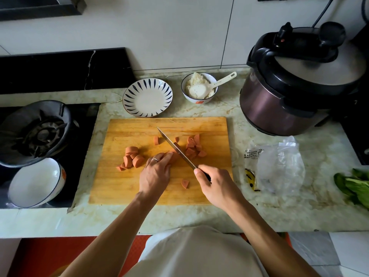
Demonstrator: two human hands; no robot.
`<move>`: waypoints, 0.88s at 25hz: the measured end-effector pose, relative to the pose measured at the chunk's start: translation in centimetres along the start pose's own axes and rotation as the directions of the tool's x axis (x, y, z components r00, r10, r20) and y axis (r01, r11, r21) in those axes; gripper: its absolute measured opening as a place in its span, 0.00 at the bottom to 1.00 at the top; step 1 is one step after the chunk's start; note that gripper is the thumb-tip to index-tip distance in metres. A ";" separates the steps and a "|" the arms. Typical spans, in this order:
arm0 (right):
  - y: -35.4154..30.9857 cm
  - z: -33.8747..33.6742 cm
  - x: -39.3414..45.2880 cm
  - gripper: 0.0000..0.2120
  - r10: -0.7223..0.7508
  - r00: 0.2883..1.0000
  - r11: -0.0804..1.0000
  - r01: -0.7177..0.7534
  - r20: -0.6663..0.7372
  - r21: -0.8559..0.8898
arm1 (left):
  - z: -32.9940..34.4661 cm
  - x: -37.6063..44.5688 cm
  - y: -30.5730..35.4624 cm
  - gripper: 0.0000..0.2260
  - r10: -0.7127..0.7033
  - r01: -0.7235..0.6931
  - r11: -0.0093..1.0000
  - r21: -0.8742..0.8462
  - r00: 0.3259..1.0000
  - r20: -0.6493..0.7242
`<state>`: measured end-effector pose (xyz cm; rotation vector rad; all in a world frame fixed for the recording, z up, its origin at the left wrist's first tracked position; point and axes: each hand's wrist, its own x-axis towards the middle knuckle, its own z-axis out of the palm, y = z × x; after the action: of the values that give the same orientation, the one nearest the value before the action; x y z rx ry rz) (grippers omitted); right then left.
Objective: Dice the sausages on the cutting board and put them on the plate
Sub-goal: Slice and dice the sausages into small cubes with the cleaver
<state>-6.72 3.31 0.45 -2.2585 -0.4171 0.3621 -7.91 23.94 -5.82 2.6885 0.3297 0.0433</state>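
A wooden cutting board (pixel 123 188) lies in front of me on the counter. Pink sausage pieces lie on it in a left pile (pixel 132 158) and a right pile (pixel 194 147), with a lone piece (pixel 184 183) near the front. My left hand (pixel 155 174), with a ring, presses down on a sausage chunk (pixel 173 156) mostly hidden under its fingertips. My right hand (pixel 215 186) grips the handle of a knife (pixel 175 149) whose blade runs diagonally against that chunk. A white plate with dark blue streaks (pixel 147 98) sits just behind the board, with nothing on it.
A bowl of rice with a white spoon (pixel 199 88) stands right of the plate. A dark pressure cooker (pixel 295 84) occupies the back right. Clear plastic wrappers (pixel 279 166) and leafy greens (pixel 353 186) lie right. A gas burner (pixel 40 132) and white bowl (pixel 38 182) sit left.
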 end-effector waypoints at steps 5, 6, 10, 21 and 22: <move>0.0 0.4 -0.1 0.14 0.020 1.000 0.999 -0.020 0.000 -0.034 | -0.1 -0.1 0.1 0.21 0.011 -0.011 1.000 0.014 1.000 0.007; 0.0 0.4 -0.1 0.15 0.017 1.000 0.999 -0.017 -0.003 -0.044 | -0.2 -0.1 0.1 0.21 0.016 -0.017 1.000 0.018 1.000 0.011; 0.0 0.9 0.0 0.16 0.017 1.000 0.996 -0.017 -0.004 -0.084 | -0.4 -0.1 0.3 0.22 0.033 -0.035 0.998 0.060 0.999 0.040; 1.6 1.9 0.9 0.17 0.145 0.989 0.981 -0.144 0.002 0.128 | -0.3 0.0 0.5 0.19 0.021 -0.023 0.997 0.074 1.000 0.020; 1.7 1.6 0.9 0.17 0.175 0.984 0.966 -0.178 0.033 0.186 | -0.2 0.0 0.5 0.19 0.017 -0.018 0.998 0.066 1.000 0.008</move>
<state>-6.20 3.69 -1.96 -2.1129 -0.1807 0.4916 -7.87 23.58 -5.44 2.7568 0.3104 0.0275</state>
